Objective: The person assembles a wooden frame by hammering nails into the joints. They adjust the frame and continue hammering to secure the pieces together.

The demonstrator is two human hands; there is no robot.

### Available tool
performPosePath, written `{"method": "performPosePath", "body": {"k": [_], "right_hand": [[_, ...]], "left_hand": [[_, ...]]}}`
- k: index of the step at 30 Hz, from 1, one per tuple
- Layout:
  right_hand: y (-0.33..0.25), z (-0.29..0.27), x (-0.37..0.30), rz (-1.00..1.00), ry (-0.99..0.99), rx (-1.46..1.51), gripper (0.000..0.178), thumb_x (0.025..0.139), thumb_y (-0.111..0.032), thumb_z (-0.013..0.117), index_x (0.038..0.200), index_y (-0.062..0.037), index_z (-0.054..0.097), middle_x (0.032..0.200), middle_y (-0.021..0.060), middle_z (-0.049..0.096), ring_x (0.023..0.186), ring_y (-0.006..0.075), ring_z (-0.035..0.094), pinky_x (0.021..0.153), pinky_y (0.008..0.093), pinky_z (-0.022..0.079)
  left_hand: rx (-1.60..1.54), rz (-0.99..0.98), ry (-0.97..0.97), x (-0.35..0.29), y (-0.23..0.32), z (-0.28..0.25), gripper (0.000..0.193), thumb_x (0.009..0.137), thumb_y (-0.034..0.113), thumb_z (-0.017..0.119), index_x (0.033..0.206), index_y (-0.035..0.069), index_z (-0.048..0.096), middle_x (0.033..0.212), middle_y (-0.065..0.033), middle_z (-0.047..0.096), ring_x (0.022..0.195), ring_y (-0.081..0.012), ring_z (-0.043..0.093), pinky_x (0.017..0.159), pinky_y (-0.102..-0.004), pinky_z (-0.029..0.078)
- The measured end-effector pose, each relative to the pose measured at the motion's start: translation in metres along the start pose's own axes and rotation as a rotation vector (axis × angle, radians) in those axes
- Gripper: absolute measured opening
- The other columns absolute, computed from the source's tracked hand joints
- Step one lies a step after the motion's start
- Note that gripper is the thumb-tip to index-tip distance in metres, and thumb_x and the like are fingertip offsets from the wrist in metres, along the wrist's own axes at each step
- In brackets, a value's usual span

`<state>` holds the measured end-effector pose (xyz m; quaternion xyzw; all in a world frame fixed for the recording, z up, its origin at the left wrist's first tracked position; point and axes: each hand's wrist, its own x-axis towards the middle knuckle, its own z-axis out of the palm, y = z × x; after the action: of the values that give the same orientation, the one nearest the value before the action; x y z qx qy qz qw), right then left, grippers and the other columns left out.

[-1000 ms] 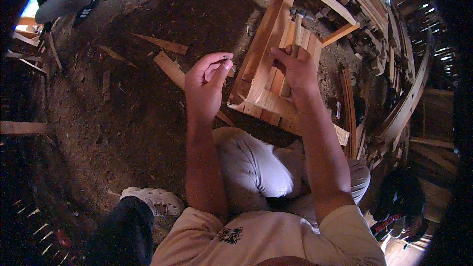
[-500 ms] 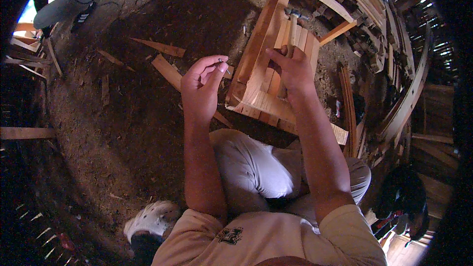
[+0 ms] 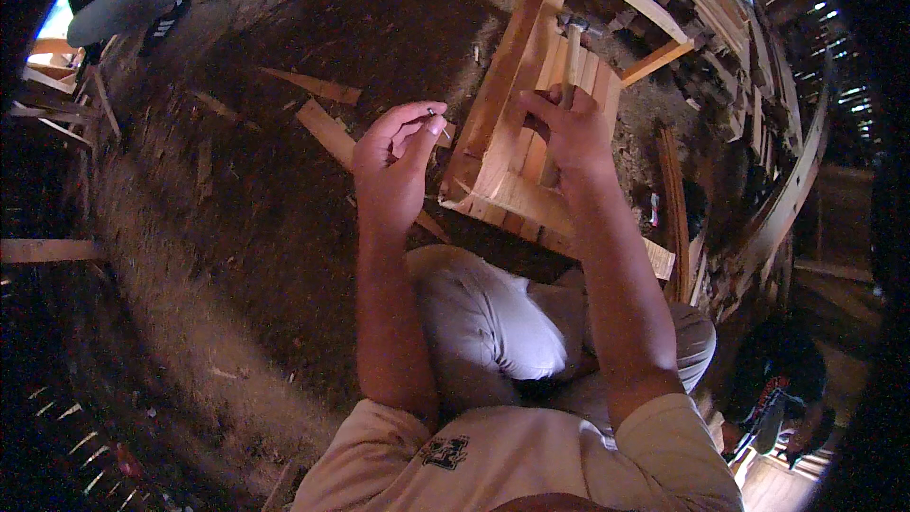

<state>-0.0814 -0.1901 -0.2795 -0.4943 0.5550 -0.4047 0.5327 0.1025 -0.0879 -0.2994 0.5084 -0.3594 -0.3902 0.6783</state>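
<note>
My left hand (image 3: 393,156) is raised left of a wooden piece of furniture, its thumb and forefinger pinching a thin metal nail (image 3: 433,113). My right hand (image 3: 576,131) closes round the light wooden handle of a hammer (image 3: 573,55), whose dark metal head points away from me. The hammer is above the slats of the wooden furniture (image 3: 493,147), which resembles a chair or bench frame lying on the ground. My right hand and forearm hide some of its slats and near edge.
Loose wood offcuts (image 3: 327,136) lie on the dirt floor to the left. A stack of boards (image 3: 697,0) fills the far right, with long strips (image 3: 674,199) nearer me. Another person's leg (image 3: 128,11) shows at upper left; a second person (image 3: 782,379) is at lower right.
The hammer's head has lifted, and its handle now shows above my right hand. My left hand keeps its pinch almost in place. A pale shoe at lower left has left the view.
</note>
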Motion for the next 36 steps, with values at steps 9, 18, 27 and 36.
{"method": "performPosePath", "body": {"k": [9, 18, 27, 36], "right_hand": [[-0.007, 0.005, -0.008, 0.013, 0.021, 0.101, 0.025, 0.089, -0.013, 0.076, 0.082, -0.0072, 0.053, 0.082, 0.0058, 0.063, 0.080, 0.0183, 0.068, 0.075, 0.0336, 0.054], [-0.003, -0.001, -0.003, 0.006, 0.016, 0.103, 0.022, 0.088, -0.014, 0.077, 0.090, -0.0032, 0.058, 0.088, 0.0096, 0.067, 0.080, 0.0213, 0.070, 0.076, 0.0332, 0.056], [-0.010, -0.004, -0.007, 0.039, -0.081, 0.045, 0.020, 0.090, -0.010, 0.075, 0.095, -0.0034, 0.056, 0.093, 0.0049, 0.062, 0.088, 0.0168, 0.066, 0.083, 0.0311, 0.059], [0.001, -0.006, 0.006, 0.009, -0.058, -0.112, 0.027, 0.090, -0.018, 0.076, 0.104, 0.0002, 0.063, 0.094, 0.0055, 0.067, 0.087, 0.0175, 0.067, 0.082, 0.0323, 0.056]], "left_hand": [[-0.040, -0.015, -0.005, 0.000, 0.001, 0.000, 0.017, 0.096, 0.006, 0.067, 0.110, -0.003, 0.069, 0.103, -0.0082, 0.072, 0.092, -0.0111, 0.066, 0.082, -0.0253, 0.052], [-0.054, 0.008, -0.048, -0.001, 0.005, 0.003, 0.017, 0.094, 0.006, 0.069, 0.109, -0.001, 0.071, 0.104, -0.0077, 0.072, 0.092, -0.0114, 0.066, 0.081, -0.0258, 0.052], [0.073, 0.130, -0.297, -0.009, 0.006, 0.002, 0.022, 0.085, -0.001, 0.072, 0.106, 0.004, 0.076, 0.097, -0.0062, 0.072, 0.099, -0.0157, 0.067, 0.087, -0.0307, 0.052], [0.132, 0.107, -0.336, -0.012, 0.003, 0.004, 0.028, 0.080, -0.005, 0.071, 0.105, 0.005, 0.077, 0.103, -0.0090, 0.073, 0.100, -0.0185, 0.068, 0.090, -0.0330, 0.053]]}}
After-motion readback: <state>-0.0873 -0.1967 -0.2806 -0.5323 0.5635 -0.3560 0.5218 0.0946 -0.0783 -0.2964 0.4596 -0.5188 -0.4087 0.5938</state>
